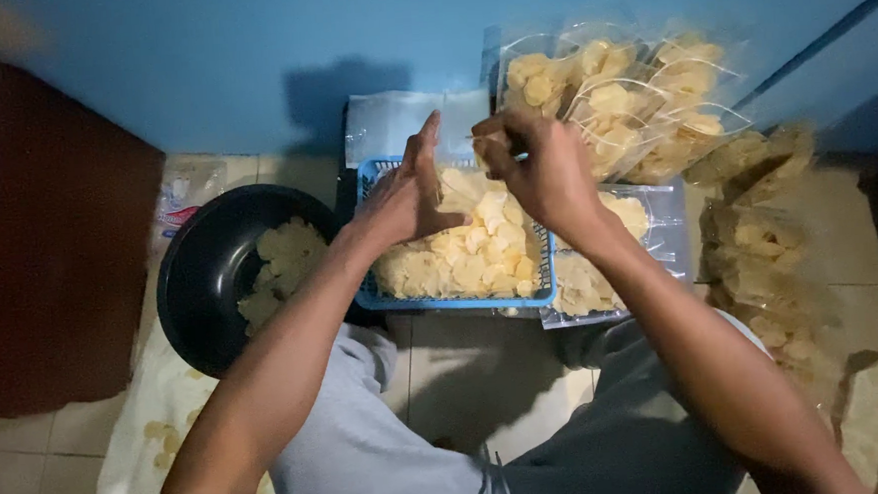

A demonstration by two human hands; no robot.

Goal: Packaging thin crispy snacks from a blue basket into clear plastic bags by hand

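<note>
Head view, looking down: grey-trousered knees nearest, on a tiled floor. Past the knees, a blue plastic basket heaped with pale yellow chips. Both hands raised just above the basket's far half. Left hand flat and spread, fingers straight and pointing away, nothing visibly held. Right hand curled, fingertips pressed together near the left fingertips; seems to pinch something thin and clear, cannot tell what. Left of the basket, a black round bowl holding a few chips. Right of the basket, touching it, a flat clear bag of chips. Further right, a blurred row of more filled bags along the floor. Behind the basket, a stack of empty clear bags, and beside it 1 pile of filled bags leaning at the blue wall. Dark brown furniture at far left.
</note>
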